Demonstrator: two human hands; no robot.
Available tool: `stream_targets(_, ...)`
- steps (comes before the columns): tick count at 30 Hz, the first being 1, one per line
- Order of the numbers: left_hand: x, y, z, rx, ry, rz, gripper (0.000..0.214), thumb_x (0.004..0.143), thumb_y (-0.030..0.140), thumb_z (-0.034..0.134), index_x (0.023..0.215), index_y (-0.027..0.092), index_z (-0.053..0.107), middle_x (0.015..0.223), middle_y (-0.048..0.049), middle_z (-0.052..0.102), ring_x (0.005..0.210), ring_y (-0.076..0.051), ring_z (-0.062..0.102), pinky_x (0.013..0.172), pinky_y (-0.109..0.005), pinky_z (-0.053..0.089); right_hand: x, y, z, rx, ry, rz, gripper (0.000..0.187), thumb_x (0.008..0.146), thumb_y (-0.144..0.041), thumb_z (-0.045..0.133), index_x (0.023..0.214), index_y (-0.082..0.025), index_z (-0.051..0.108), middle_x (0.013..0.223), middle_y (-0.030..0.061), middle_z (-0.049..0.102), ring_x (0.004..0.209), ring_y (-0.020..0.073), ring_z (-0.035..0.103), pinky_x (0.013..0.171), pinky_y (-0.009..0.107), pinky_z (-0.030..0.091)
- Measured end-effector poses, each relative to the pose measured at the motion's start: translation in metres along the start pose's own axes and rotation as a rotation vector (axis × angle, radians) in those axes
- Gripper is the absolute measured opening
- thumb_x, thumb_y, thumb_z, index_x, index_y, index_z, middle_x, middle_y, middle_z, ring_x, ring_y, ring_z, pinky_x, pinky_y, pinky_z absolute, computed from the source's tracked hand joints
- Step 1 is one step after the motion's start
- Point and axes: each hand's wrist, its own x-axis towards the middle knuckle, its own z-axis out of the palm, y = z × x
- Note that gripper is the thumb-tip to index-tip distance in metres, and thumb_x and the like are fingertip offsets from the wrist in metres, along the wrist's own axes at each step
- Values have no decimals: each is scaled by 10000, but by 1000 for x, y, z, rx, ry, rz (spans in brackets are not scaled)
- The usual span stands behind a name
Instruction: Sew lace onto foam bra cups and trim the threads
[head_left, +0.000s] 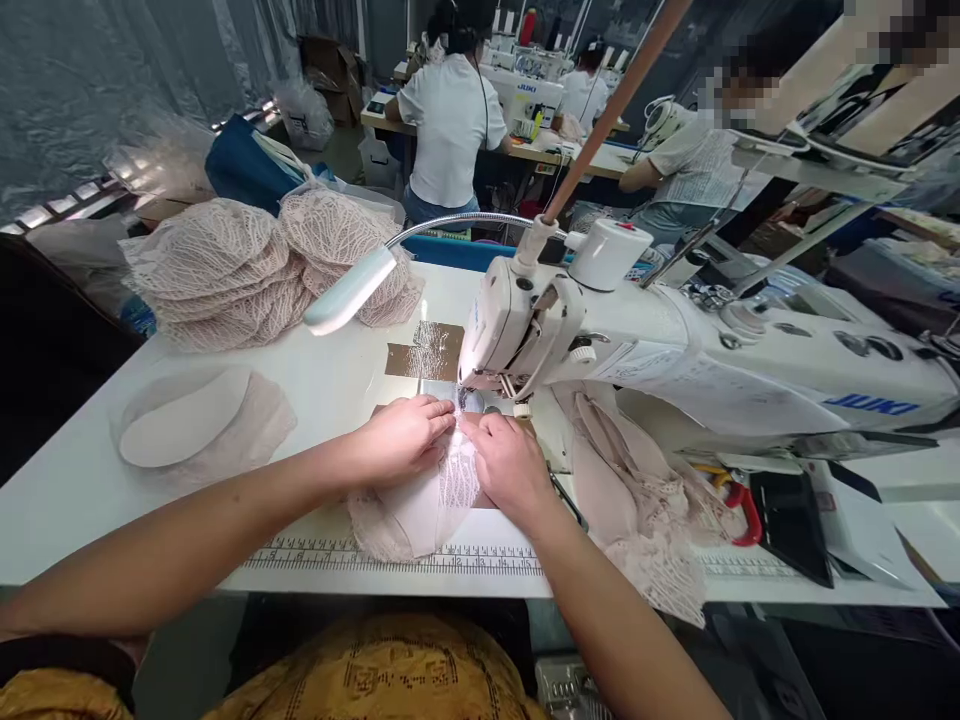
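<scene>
A beige lace fabric piece [412,515] with a smooth panel lies under the head of a white sewing machine [652,325]. My left hand [405,438] comes in from the left, its fingers pressed together on the fabric's upper edge beside the needle area. Close to it, on the right, my right hand [514,465] has its fingertips curled onto the same edge. Both sets of fingertips nearly meet just in front of the presser foot [463,398]. The fabric's lower part hangs loosely over the printed ruler [322,555]. The needle tip is too small to make out.
Stacked lace pieces [217,270] stand at the back left. Sheer fabric with a pale oval panel [187,420] lies at the left. Joined lace pieces [622,480] trail right of the needle, near red-handled scissors [744,515]. A lamp [352,290] arches overhead. Co-workers sit beyond.
</scene>
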Motion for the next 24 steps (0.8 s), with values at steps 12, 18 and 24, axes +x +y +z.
stream_targets(12,16,-29,-4,5,-38,167,493,878,254,495,1322,48,549,1398,-193,520,1288,-305,494,1075,-416,429,7,-4,-1,-11,5,65,438,853,-114,451,1236,-214,639,932,69,653,836,227,563,717,336,367)
stream_targets(18,14,-37,-7,8,-67,192,486,842,146,518,1323,85,553,1425,-181,493,1301,-296,482,1078,-407,423,7,0,2,87,44,31,434,836,-96,443,1187,-207,673,870,64,659,825,219,592,738,319,414)
stream_targets(24,-14,-21,-14,-58,64,60,363,823,144,561,1177,150,637,1257,-134,601,1116,-283,576,935,-398,483,2,7,9,247,214,24,351,824,-59,429,979,-183,718,883,66,691,856,200,621,782,294,461)
